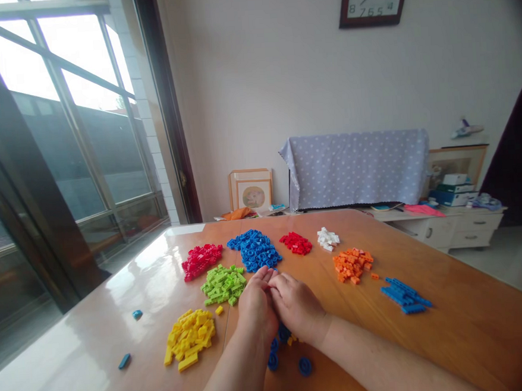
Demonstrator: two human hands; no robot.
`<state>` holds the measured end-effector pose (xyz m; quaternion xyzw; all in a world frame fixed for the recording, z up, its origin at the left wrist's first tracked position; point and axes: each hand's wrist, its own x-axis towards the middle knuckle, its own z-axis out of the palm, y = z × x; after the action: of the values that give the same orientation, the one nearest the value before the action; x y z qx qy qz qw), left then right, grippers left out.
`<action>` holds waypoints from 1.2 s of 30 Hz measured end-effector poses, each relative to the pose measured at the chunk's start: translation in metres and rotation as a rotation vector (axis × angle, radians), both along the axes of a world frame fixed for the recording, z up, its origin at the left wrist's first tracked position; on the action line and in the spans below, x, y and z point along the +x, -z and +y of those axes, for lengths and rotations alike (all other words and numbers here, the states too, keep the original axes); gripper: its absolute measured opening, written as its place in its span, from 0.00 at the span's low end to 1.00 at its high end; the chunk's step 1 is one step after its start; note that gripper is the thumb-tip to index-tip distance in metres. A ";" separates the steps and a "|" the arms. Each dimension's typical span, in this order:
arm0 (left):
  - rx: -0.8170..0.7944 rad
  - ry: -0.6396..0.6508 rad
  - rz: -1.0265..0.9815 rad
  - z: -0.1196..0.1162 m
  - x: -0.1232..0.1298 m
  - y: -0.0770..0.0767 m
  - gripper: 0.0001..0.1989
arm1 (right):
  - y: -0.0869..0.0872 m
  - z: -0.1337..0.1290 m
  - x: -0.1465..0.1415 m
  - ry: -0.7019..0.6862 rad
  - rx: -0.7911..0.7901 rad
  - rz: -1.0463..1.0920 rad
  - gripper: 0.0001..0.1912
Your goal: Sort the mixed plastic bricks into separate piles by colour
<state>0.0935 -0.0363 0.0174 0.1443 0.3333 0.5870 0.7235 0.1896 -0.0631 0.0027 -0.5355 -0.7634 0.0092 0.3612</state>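
Observation:
My left hand [258, 303] and my right hand [298, 303] are cupped together over the middle of the table, fingers curled and touching. Whatever lies between the palms is hidden. Just beyond the fingertips is a heap of small round blue bricks [256, 250]. A pile of lime green bricks [224, 284] sits close to the left hand's outer side. Under the wrists, several blue round pieces [273, 361] and a bit of yellow show, partly covered. One more blue round piece [305, 366] rests beside the right forearm.
Around the wooden table [342, 333] are piles of yellow bricks [190, 337], pink-red bricks [202, 260], red bricks [295, 244], white bricks [328, 238], orange bricks [353, 265] and long blue bricks [405, 295]. Two small blue-teal pieces, one a flat brick [125, 361], lie at the left.

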 end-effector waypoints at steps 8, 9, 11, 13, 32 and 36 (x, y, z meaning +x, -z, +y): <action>0.068 0.058 -0.067 -0.004 -0.004 -0.012 0.24 | -0.005 0.003 0.011 -0.032 0.033 0.283 0.08; 0.070 0.063 -0.064 -0.004 -0.003 -0.011 0.24 | -0.005 0.002 0.012 -0.034 0.036 0.299 0.08; 0.054 0.082 -0.046 -0.004 -0.002 -0.007 0.22 | -0.006 0.002 0.014 -0.036 0.041 0.322 0.08; 0.044 0.121 -0.009 -0.004 0.000 -0.003 0.17 | -0.006 0.002 0.015 -0.026 0.039 0.336 0.08; 0.373 -0.082 0.407 0.002 0.009 0.023 0.21 | -0.010 0.008 0.008 0.035 -0.046 0.534 0.11; 0.466 -0.114 0.547 0.000 0.007 0.021 0.22 | -0.018 0.004 0.005 -0.014 -0.148 0.717 0.12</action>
<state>0.1001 -0.0362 -0.0035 0.4381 0.3794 0.6262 0.5216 0.1949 -0.0592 0.0203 -0.5179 -0.5890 0.2539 0.5661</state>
